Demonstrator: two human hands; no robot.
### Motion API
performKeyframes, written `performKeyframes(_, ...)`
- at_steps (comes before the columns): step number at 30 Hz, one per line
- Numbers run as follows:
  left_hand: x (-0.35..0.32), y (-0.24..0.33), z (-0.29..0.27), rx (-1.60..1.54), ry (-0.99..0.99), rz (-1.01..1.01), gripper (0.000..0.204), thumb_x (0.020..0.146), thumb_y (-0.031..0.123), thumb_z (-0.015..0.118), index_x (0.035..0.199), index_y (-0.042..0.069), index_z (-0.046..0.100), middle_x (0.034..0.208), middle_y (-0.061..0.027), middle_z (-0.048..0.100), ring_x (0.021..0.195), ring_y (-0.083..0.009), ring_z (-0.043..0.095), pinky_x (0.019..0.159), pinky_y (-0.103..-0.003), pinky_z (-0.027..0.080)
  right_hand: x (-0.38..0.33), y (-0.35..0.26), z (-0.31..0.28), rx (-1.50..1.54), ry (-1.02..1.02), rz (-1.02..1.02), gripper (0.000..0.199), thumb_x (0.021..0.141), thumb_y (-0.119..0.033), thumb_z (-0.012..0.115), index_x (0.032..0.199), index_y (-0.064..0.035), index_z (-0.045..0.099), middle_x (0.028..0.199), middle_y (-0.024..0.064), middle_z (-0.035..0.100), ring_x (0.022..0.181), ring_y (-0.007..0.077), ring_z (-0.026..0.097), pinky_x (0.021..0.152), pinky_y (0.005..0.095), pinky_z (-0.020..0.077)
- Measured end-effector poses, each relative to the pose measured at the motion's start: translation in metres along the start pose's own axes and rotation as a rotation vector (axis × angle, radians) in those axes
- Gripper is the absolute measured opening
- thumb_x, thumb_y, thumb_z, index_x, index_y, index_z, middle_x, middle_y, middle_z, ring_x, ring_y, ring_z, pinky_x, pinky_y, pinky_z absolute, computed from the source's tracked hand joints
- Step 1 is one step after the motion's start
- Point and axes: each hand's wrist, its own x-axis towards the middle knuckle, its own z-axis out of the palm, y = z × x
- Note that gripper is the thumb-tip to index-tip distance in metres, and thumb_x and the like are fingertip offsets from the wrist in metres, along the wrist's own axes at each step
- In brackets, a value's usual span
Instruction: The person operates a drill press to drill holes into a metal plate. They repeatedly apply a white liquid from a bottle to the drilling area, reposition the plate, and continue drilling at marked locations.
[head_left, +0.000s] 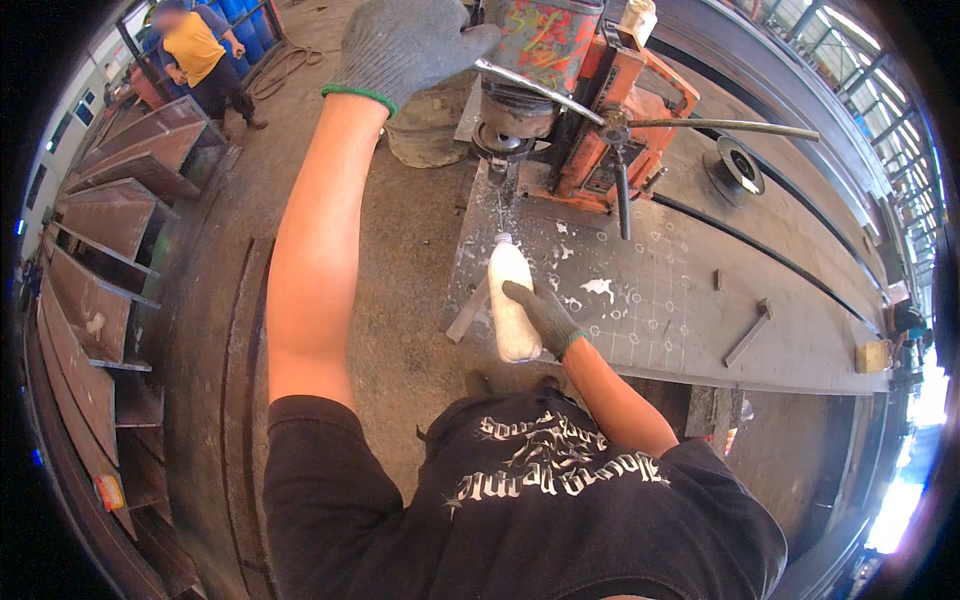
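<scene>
Now your right hand (pixel 545 315) has its grip closed around the white plastic squeeze bottle (pixel 511 300), tipped nozzle-first toward the orange magnetic drill (pixel 590 110) at the grey steel plate's (pixel 700 300) near edge, while your left hand (pixel 405 45) wraps the drill's chrome feed handle (pixel 535 85).

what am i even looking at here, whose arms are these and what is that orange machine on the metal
This is one picture, taken by a wide fisheye camera on a person's head, looking down, so straight edges bend. The two arms are that person's own, both in grey knit gloves. The left hand is raised, gripping a metal handle lever of the orange magnetic drill, which stands on a long steel plate. The right hand holds a white squeeze bottle, its nozzle pointing toward the drill bit. White fluid splashes and marked circles lie on the plate, along with a small hammer. Another person stands far off, top left.
</scene>
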Motion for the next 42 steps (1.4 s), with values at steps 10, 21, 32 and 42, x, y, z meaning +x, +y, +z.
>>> performKeyframes(10,0.014,-0.014,0.020,-0.013,-0.112,-0.021,0.071,0.097,0.069,0.052,0.095,0.005,0.081,0.093,-0.0272,0.074,0.092,-0.0439,0.074,0.084,-0.057,0.056,-0.001,-0.012,-0.009,0.006,-0.015,-0.022,0.067,0.095,-0.045,0.076,0.127,0.0122,0.065,0.109,0.0175,0.076,0.089,0.0218,0.074,0.077,0.0366,0.0595)
performKeyframes(21,0.038,-0.067,0.071,0.424,-0.276,0.336,0.063,0.099,0.031,0.066,0.158,0.029,0.045,0.090,-0.0216,0.074,0.090,-0.0379,0.076,0.075,-0.051,0.060,0.003,-0.008,-0.030,0.015,-0.083,0.006,0.066,0.096,-0.044,0.075,0.123,0.0147,0.066,0.103,0.0175,0.076,0.085,0.0227,0.075,0.073,0.0382,0.0605)
performKeyframes(32,0.040,-0.039,0.051,0.359,-0.374,0.190,0.065,0.097,0.021,0.067,0.158,0.033,0.046,0.091,-0.0161,0.075,0.082,-0.0347,0.075,0.070,-0.049,0.059,0.008,-0.014,-0.047,-0.080,-0.074,-0.088,0.072,0.094,-0.050,0.075,0.128,0.0125,0.066,0.112,0.0209,0.075,0.095,0.0247,0.075,0.080,0.0377,0.0604)
performKeyframes(42,0.035,-0.045,0.054,0.032,-0.346,-0.146,0.071,0.100,0.070,0.048,0.090,0.008,0.081,0.065,-0.0108,0.070,0.068,-0.0263,0.074,0.072,-0.044,0.056,-0.005,-0.035,-0.054,0.002,-0.136,0.009,0.066,0.095,-0.045,0.076,0.128,0.0112,0.065,0.110,0.0165,0.075,0.091,0.0227,0.074,0.078,0.0371,0.0602)
